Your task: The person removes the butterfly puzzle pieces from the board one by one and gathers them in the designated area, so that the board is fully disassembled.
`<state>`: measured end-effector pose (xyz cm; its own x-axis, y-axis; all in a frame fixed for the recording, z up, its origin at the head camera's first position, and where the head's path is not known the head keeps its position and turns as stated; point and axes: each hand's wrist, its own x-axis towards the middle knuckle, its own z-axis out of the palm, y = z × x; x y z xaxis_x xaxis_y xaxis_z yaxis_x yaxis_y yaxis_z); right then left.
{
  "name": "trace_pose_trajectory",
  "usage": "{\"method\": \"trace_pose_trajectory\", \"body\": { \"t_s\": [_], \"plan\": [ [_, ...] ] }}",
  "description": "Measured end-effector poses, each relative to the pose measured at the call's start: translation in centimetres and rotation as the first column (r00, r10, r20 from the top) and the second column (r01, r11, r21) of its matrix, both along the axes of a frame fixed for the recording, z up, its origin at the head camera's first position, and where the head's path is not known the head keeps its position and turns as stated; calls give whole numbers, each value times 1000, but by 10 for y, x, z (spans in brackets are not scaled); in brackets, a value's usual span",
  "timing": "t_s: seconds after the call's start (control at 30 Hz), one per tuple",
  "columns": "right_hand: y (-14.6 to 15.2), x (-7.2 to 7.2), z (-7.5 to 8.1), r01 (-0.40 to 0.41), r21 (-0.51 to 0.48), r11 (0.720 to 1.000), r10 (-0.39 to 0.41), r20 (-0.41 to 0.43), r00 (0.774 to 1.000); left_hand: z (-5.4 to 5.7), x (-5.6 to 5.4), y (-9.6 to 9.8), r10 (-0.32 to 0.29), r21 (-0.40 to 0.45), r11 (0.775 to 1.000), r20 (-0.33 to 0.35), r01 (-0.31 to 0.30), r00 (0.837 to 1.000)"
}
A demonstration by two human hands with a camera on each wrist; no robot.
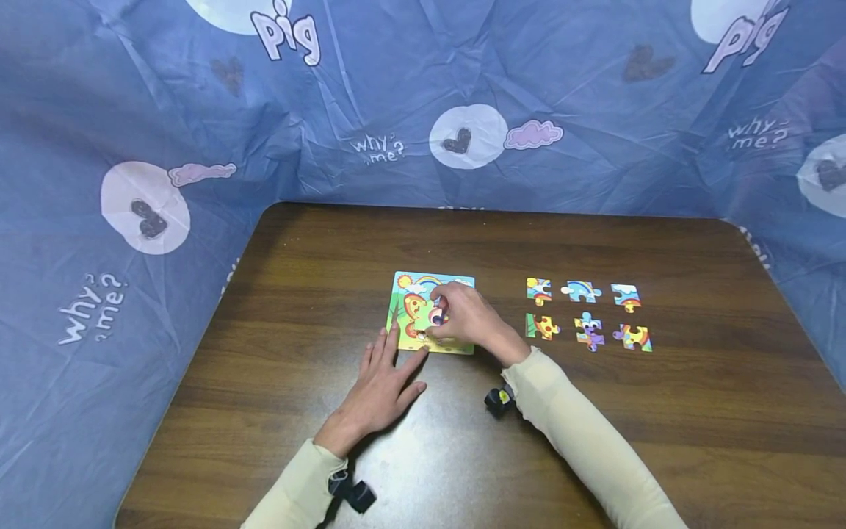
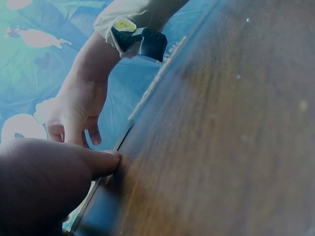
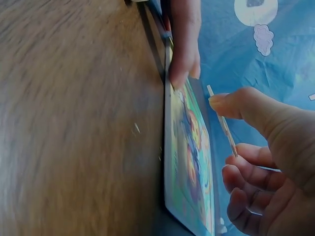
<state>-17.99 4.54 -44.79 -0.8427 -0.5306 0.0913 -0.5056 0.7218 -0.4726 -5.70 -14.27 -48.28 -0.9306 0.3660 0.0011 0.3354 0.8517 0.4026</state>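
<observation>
A cartoon puzzle board (image 1: 402, 294) with a sun and rainbow lies on the brown table. My right hand (image 1: 463, 316) is over its right half, pinching a thin puzzle piece (image 3: 224, 125) between thumb and fingertips. In the right wrist view that piece is edge-on and held apart from the board, so its picture cannot be read. My left hand (image 1: 377, 389) lies spread at the board's lower left, its straight fingertips on the board's edge. The left wrist view shows the left thumb (image 2: 54, 172) large and dark in front, with the right hand (image 2: 81, 105) beyond.
Right of the board, several loose puzzle pieces lie in two rows, among them a rainbow piece (image 1: 581, 292) and a purple figure piece (image 1: 590, 332). Blue printed cloth (image 1: 396, 88) hangs behind the wooden table (image 1: 317, 294) and along its left side.
</observation>
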Motion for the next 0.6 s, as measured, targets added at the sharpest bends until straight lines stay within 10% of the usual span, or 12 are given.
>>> {"method": "trace_pose_trajectory", "body": {
  "t_s": [0.6],
  "plan": [
    [48,6,13,62,-29,998,-62,8,998,0,-1,1,4,-20,1000,17,-3,1000]
  ]
}}
